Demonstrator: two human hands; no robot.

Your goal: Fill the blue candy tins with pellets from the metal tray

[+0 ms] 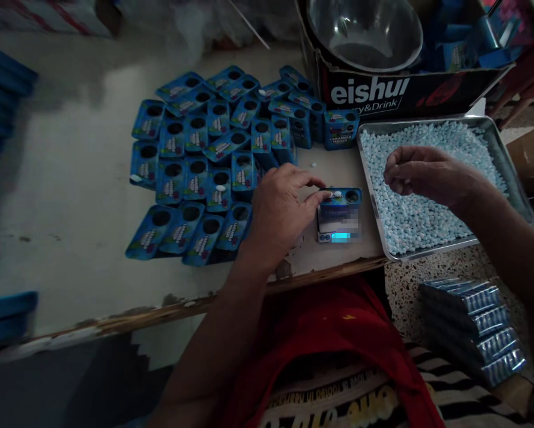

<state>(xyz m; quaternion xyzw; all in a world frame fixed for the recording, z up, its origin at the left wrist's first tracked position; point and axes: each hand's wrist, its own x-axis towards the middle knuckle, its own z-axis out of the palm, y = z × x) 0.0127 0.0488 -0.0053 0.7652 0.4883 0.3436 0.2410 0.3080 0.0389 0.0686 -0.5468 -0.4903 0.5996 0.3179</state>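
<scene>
One blue box (344, 200) on small scale (333, 237), readout blurred. Left hand (278, 211): grip pinching box end. Right hand (427, 172): fingertips pressed together over candy tray (506, 169), contents hard to make out.

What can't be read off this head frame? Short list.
Head view:
- Readout of the small scale: blocky and blurred.
- What, if anything, the right hand holds: its curled fingers hide the inside.
- Fill level of the blue container on the scale: its opening is too dark.
- Far rim of the metal bowl: cut off by the top edge.
- Full extent of the blue stack: cut off by the left edge.
</scene>
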